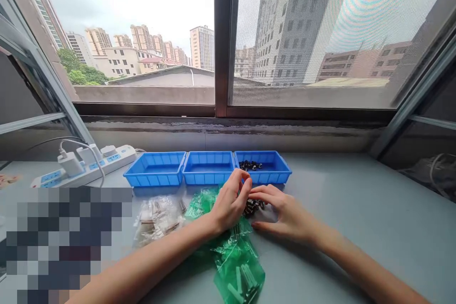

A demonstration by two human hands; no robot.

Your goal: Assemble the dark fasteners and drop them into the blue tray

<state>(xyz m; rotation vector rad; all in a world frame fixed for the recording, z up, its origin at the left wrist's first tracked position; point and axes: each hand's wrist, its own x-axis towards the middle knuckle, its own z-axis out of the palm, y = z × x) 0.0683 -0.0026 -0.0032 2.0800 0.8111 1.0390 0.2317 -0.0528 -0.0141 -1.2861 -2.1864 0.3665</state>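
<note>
My left hand [232,199] hovers in front of the right blue bin [274,175], its fingers curled together in a pinch. Whatever lies between those fingertips is hidden. Beneath it and to its right, a pile of small black and metallic parts [253,207] rests on the table. My right hand [285,211] reaches around the right side of this pile, thumb and fingers apart. Similar black parts [250,165] lie inside the right bin. Green plastic bags [239,270] holding pale strips extend under and in front of my left wrist.
Two more blue bins, a middle one [210,178] and a left one [155,179], continue the row. Clear bags [158,221] of small parts lie left of the green bags. A white power strip [117,157] with plugged-in chargers sits at the back left, below the window.
</note>
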